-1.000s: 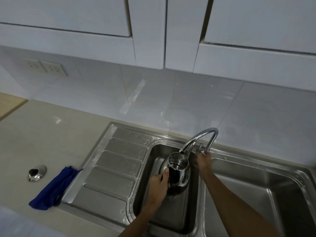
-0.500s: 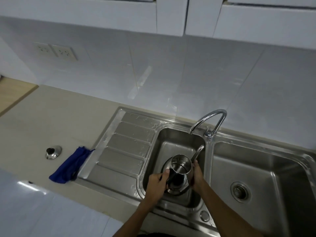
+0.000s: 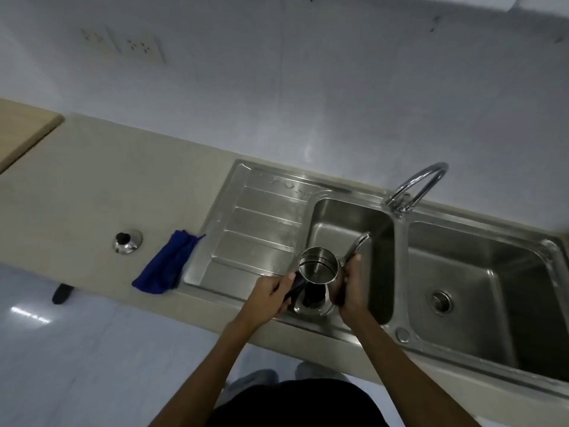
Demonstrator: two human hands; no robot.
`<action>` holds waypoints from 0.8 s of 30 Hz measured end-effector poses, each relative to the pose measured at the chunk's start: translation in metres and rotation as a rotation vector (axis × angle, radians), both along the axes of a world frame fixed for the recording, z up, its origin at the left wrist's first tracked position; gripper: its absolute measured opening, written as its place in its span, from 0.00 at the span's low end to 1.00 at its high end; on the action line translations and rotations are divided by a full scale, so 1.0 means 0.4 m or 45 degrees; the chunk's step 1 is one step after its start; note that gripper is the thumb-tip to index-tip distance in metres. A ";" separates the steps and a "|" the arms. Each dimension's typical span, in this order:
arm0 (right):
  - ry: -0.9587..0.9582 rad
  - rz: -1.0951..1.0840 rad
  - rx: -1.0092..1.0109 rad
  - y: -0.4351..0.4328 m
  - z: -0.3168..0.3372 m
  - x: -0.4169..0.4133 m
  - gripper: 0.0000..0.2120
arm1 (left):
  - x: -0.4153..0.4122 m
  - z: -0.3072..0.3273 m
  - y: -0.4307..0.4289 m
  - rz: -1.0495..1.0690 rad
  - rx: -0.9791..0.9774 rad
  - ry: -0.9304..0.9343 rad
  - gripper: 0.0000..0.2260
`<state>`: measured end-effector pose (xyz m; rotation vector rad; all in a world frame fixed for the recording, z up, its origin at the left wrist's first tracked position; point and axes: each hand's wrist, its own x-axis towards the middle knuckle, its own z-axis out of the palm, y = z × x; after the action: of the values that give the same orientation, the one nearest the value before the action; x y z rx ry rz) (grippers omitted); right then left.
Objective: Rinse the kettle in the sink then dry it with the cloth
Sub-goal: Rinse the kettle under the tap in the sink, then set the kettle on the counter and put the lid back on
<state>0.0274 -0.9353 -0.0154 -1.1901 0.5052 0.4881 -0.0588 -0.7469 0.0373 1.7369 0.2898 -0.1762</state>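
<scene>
A shiny steel kettle (image 3: 317, 272) with an open top and a long thin spout is held upright over the front edge of the left sink basin (image 3: 348, 223). My left hand (image 3: 274, 292) grips its dark handle. My right hand (image 3: 351, 291) is wrapped around the kettle's right side, below the spout. A blue cloth (image 3: 167, 266) lies crumpled on the counter just left of the drainboard. The kettle's lid (image 3: 127, 241) rests on the counter further left.
The curved faucet (image 3: 415, 186) stands behind the divide between the two basins. The right basin (image 3: 492, 272) has a drain. A ribbed drainboard (image 3: 255, 229) lies left of the basins. Wall sockets (image 3: 135, 46) are on the tiled wall. A wooden surface (image 3: 21, 127) sits far left.
My right hand left the faucet tap and took hold of the kettle's side. The kettle has come away from under the spout toward the sink's front edge. My view tilted down.
</scene>
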 end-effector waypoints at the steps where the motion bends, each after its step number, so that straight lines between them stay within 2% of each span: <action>1: -0.024 0.012 0.018 0.038 0.008 -0.017 0.30 | -0.012 0.014 0.043 -0.024 0.014 -0.001 0.24; 4: -0.108 0.003 0.060 0.171 0.048 -0.057 0.31 | -0.041 0.057 0.178 -0.106 0.088 -0.041 0.23; 6: -0.167 0.089 0.095 0.251 0.051 -0.068 0.26 | -0.061 0.083 0.271 -0.118 0.148 -0.077 0.22; 9: -0.230 0.149 0.063 0.382 0.047 -0.074 0.32 | -0.085 0.110 0.403 -0.082 0.224 -0.127 0.22; 11: -0.247 0.222 0.019 0.472 0.072 -0.085 0.27 | -0.103 0.116 0.484 -0.020 0.241 -0.142 0.22; 14: -0.229 0.295 0.018 0.615 0.128 -0.095 0.26 | -0.120 0.114 0.606 0.073 0.293 -0.143 0.23; 17: -0.191 0.358 0.005 0.735 0.139 -0.087 0.30 | -0.124 0.114 0.730 0.132 0.349 -0.154 0.27; 19: -0.148 0.389 -0.072 0.810 0.133 -0.067 0.24 | -0.122 0.112 0.812 0.147 0.367 -0.173 0.28; 22: -0.121 0.443 -0.192 0.940 0.114 -0.029 0.28 | -0.115 0.109 0.935 0.176 0.393 -0.189 0.28; 24: -0.100 0.481 -0.224 1.029 0.124 -0.016 0.24 | -0.109 0.104 1.015 0.187 0.416 -0.191 0.28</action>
<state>0.0211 -0.5238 0.0341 -1.4775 0.2579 0.7267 -0.1023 -0.3407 0.0790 2.0306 0.3489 0.1150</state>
